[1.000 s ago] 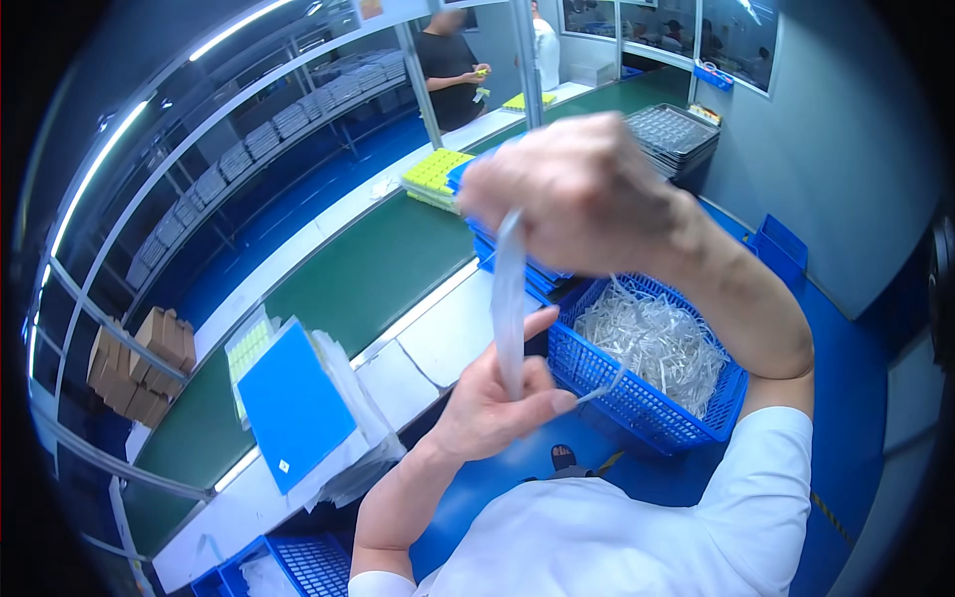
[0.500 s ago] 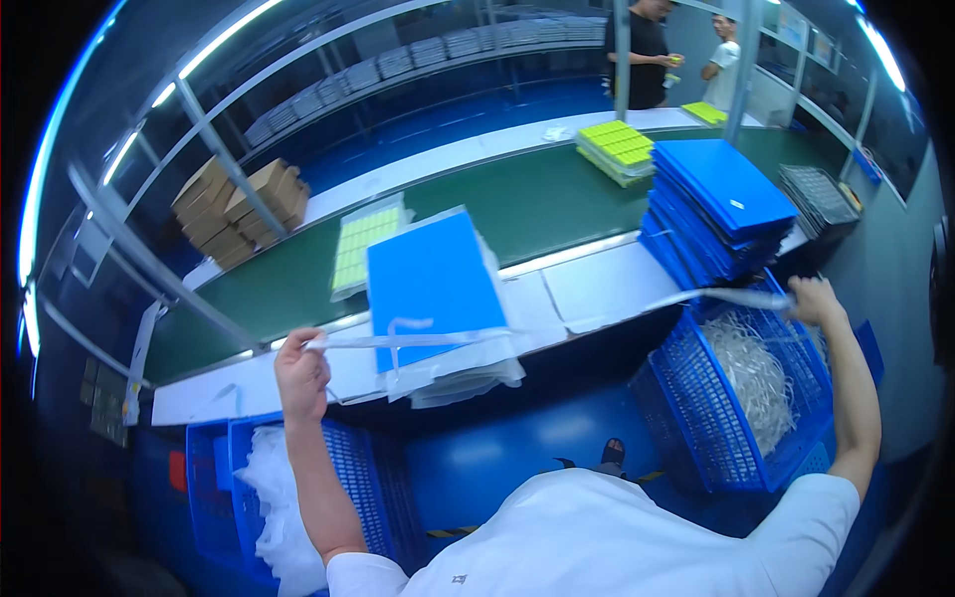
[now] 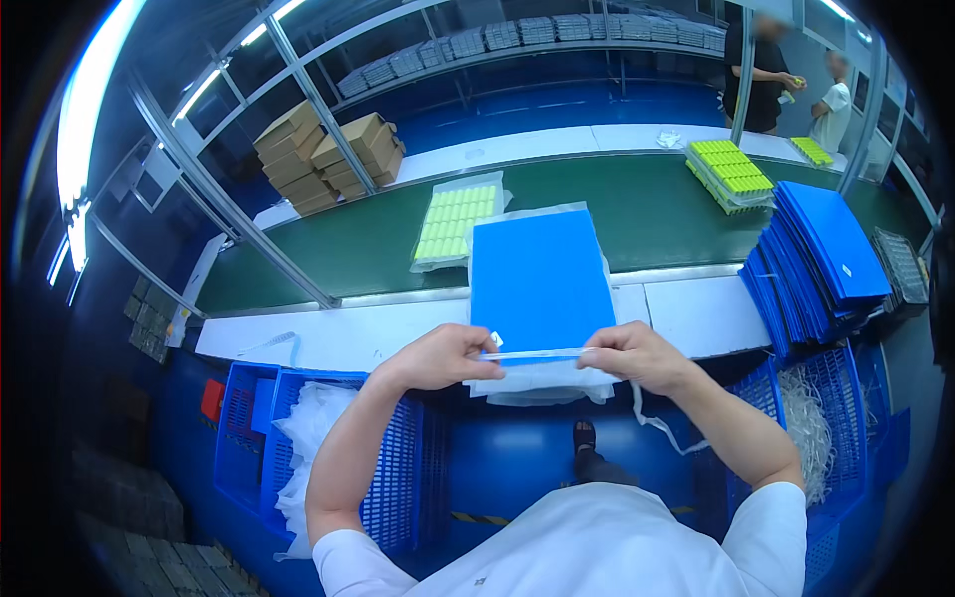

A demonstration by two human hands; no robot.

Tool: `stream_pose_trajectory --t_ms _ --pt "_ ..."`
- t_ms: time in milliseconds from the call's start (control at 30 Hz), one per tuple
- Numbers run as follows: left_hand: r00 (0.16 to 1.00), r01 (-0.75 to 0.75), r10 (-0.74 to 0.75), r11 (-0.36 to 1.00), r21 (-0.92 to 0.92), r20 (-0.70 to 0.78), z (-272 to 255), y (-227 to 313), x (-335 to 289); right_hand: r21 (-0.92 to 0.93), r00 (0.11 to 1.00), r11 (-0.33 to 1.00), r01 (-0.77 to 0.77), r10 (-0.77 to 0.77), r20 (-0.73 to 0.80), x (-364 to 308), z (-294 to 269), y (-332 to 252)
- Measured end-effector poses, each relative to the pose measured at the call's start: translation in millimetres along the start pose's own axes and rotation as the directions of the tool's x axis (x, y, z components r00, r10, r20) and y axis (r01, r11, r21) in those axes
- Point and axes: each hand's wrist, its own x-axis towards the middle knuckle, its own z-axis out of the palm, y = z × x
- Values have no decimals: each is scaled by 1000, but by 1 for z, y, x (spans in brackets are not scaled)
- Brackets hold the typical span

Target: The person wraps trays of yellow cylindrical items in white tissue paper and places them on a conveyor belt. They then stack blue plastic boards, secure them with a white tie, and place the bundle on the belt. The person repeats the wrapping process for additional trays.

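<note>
A thin whitish strap [image 3: 537, 354] is stretched level between my hands, across the near edge of a blue flat board [image 3: 542, 274]. My left hand [image 3: 450, 356] pinches one end at the board's near left corner. With closed fingers, my right hand [image 3: 642, 356] grips the strap near the right corner, and a loose tail hangs below it. The board lies on clear plastic wrapping [image 3: 542, 383], which sticks out past the table's front edge. Whatever the wrapping encloses under the board is hidden.
Behind lies a green belt [image 3: 358, 244] with wrapped yellow-green pieces [image 3: 458, 224] and a yellow-green stack [image 3: 731, 169]. Blue boards [image 3: 831, 244] are piled at right. Blue crates hold white plastic bags [image 3: 313, 428] at left and tangled straps [image 3: 804, 428] at right. Two people stand far right.
My hands have come together from wide apart, drawing the strap to a short span over the board's near edge. The view has swung left, so the scene sits further right.
</note>
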Motion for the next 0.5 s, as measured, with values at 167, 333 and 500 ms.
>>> stream_pose_trajectory --t_ms 167,333,500 --pt "960 218 -260 924 -313 -100 -25 -109 42 -252 957 967 29 -100 -273 66 -106 69" --pt "904 305 -371 908 -288 -212 -2 -189 141 -171 890 985 4 -81 -449 150 -148 163" --pt "842 244 -500 688 -683 -203 49 -224 187 282 796 956 85 105 -596 169 -95 270"
